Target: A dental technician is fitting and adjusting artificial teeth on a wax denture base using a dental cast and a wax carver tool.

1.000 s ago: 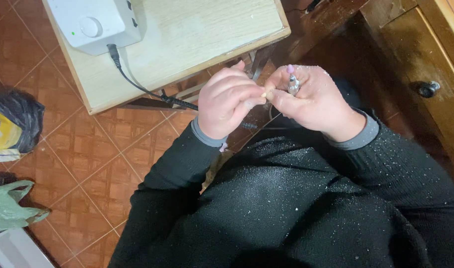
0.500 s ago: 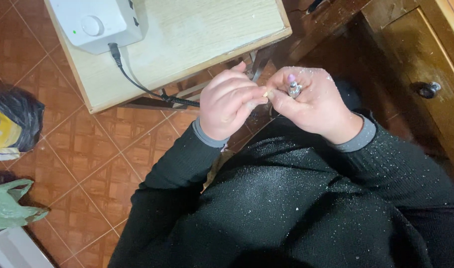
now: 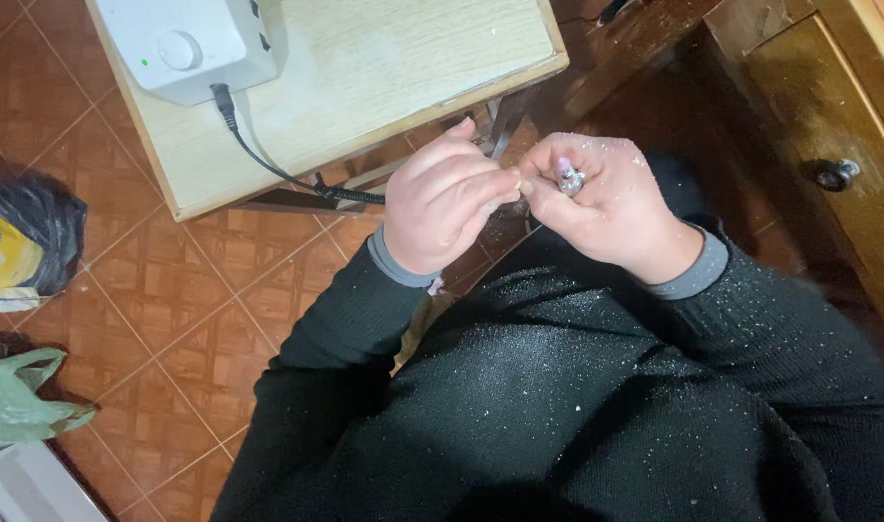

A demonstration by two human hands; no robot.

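Observation:
My two hands meet in front of my chest, just below the edge of a light wooden table [image 3: 384,77]. My left hand [image 3: 447,198] is curled, its fingertips pinching toward the right hand; what it pinches is too small to make out. My right hand [image 3: 606,203] is closed around a small shiny metal piece [image 3: 569,180] that shows between its fingers. Both sleeves are black over grey cuffs and are dusted with white specks.
A white electric device [image 3: 186,39] with a round knob sits on the table, its black cable [image 3: 268,159] running off the edge. A dark wooden cabinet with a knob [image 3: 833,174] stands right. Bags [image 3: 21,242] lie on the tiled floor at left.
Both hands stay together in the same pose; they have shifted only slightly, with small finger movements around the metal piece.

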